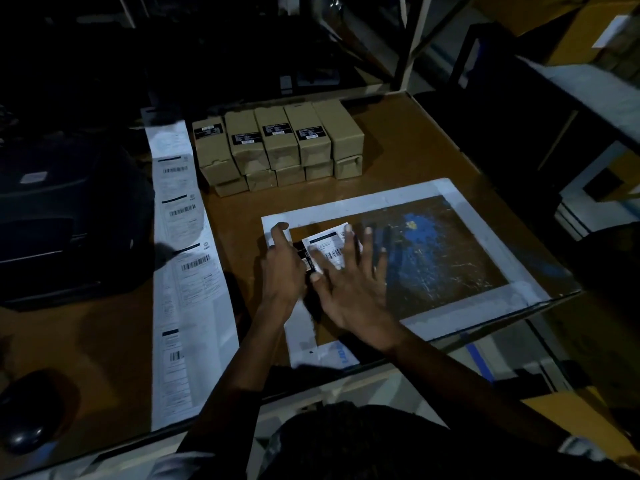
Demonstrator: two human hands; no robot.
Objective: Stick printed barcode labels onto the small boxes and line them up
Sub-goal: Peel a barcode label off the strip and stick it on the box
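One brown table [398,161] carries everything, under dim light. A dark printer [65,216] sits at its left edge, and beside it a long white strip [187,271] of printed labels runs toward the viewer; four barcodes show on it, the small print too blurred to read. A white-framed mat [450,258], dark with blue smears, lies at right. At the far side stand boxes [277,143] wrapped in brown paper, stacked in two layers of five, ten in view; four of the top five bear a black sticker with unreadable white text. On the mat's near-left corner lies one small dark box [306,259], topped by a white barcode label [329,249] with a black header bar. The left hand [284,268] holds the box's left side, its grip curled against the edge, index finger stretched out. The right hand [353,282] lies flat, fingers spread and straight, pressing on the label.
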